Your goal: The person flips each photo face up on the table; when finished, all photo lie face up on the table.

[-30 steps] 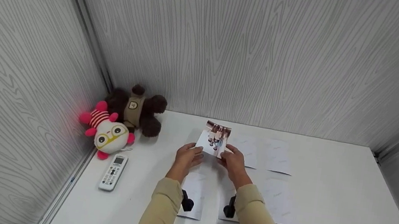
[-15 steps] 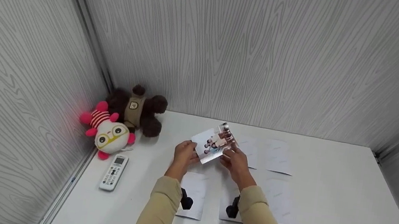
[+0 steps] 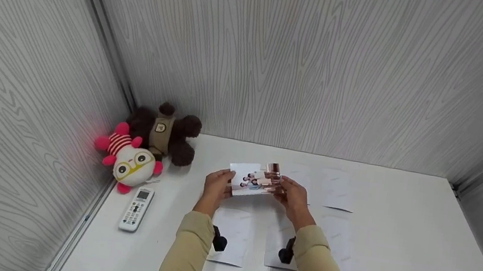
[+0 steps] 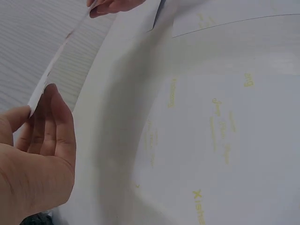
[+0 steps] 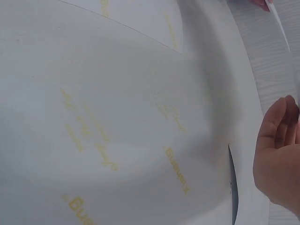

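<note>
A glossy photo print [image 3: 256, 182] showing a group of people is held up over the table between both hands. My left hand [image 3: 216, 187] pinches its left edge, thumb on the picture side and fingers behind. At the opposite edge my right hand [image 3: 293, 200] grips the print. The left wrist view shows the photo [image 4: 55, 61] nearly edge-on, pinched by the left hand [image 4: 40, 150]. In the right wrist view the right hand [image 5: 280, 150] is partly cut off by the frame.
Several white sheets with faint printed lettering lie in rows on the table, among them one sheet [image 3: 230, 239] under the left forearm and another sheet [image 3: 339, 190] at the back right. A remote control [image 3: 137, 209], a pink-and-white plush toy [image 3: 132, 165] and a brown plush toy [image 3: 162, 132] are at the left.
The photo has been turned between the hands, from upright through a slant to lying sideways. Both hands have moved slightly apart and still hold it.
</note>
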Available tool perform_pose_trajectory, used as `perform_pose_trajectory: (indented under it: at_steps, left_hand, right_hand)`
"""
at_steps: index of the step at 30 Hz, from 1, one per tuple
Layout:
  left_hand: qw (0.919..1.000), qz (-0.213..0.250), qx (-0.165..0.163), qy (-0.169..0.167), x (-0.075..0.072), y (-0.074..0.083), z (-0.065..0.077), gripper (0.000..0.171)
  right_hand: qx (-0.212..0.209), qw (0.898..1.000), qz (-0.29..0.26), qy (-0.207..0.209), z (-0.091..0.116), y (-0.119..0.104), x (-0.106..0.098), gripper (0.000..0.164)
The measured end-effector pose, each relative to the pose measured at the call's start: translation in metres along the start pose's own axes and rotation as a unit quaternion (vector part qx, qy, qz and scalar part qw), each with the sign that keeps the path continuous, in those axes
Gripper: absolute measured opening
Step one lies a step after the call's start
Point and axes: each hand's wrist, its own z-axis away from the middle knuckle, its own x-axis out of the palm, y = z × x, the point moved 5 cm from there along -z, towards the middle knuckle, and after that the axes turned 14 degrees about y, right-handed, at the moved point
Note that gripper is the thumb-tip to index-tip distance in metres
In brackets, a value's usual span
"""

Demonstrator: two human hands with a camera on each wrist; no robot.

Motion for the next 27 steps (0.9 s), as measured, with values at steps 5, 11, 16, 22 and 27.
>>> perform_pose_trajectory:
  at_steps: [5, 11, 16, 22, 27]
  left_hand:
    - [0.9999, -0.011, 0.004, -0.008, 0.0, -0.001, 0.0, 0.039]
    - [0.9995, 0.028, -0.009, -0.014, 0.003, -0.004, 0.0, 0.04]
    - [0.9962, 0.081, -0.028, -0.017, 0.01, -0.008, 0.003, 0.037]
    - [0.9932, 0.108, -0.029, -0.031, 0.025, -0.017, 0.009, 0.032]
    - [0.9925, 0.112, -0.023, -0.043, 0.033, -0.022, 0.013, 0.034]
  right_hand:
    - [0.004, 1.0, 0.016, -0.007, -0.001, 0.002, -0.001, 0.037]
    - [0.009, 1.0, -0.01, -0.022, 0.0, 0.002, 0.001, 0.035]
    - [0.026, 0.999, -0.029, -0.013, 0.002, 0.003, 0.004, 0.035]
    - [0.025, 0.998, -0.051, -0.026, 0.003, 0.008, 0.01, 0.034]
    - [0.022, 0.997, -0.065, -0.043, 0.006, 0.012, 0.018, 0.033]
